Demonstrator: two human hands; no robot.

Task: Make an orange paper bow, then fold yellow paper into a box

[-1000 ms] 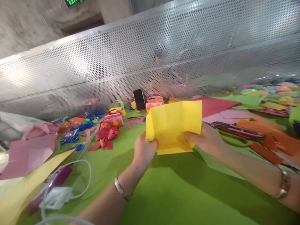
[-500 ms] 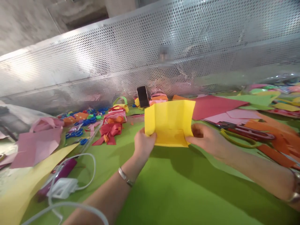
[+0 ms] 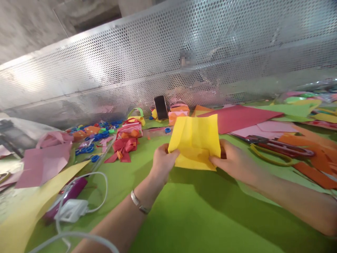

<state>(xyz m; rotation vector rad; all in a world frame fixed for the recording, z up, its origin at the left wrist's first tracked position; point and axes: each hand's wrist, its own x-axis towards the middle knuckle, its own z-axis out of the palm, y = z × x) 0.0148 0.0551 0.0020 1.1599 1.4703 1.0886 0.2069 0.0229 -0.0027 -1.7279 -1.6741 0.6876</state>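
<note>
A sheet of yellow paper [image 3: 196, 137] with several creases is held up just above the green table cover [image 3: 179, 214]. My left hand [image 3: 163, 160] pinches its lower left edge, thumb on the near face and fingers behind. At the lower right edge, my right hand [image 3: 230, 160] grips the paper the same way, its fingers partly hidden behind the sheet. Beyond the paper stand a small pink and orange paper basket [image 3: 179, 111] and a dark-screened phone [image 3: 160, 107] propped upright.
Red paper bows [image 3: 123, 149] and blue scissors [image 3: 86, 150] lie on the left. Nearer are a white charger [image 3: 71, 211] with its cable and a purple object [image 3: 76, 189]. Red paper [image 3: 242, 117], scissors [image 3: 281, 146] and orange scraps lie right. A perforated metal panel [image 3: 147, 59] stands behind.
The yellow paper's side flaps have swung inward, so it looks narrower and flatter. It has also come slightly lower, with both hands still on it.
</note>
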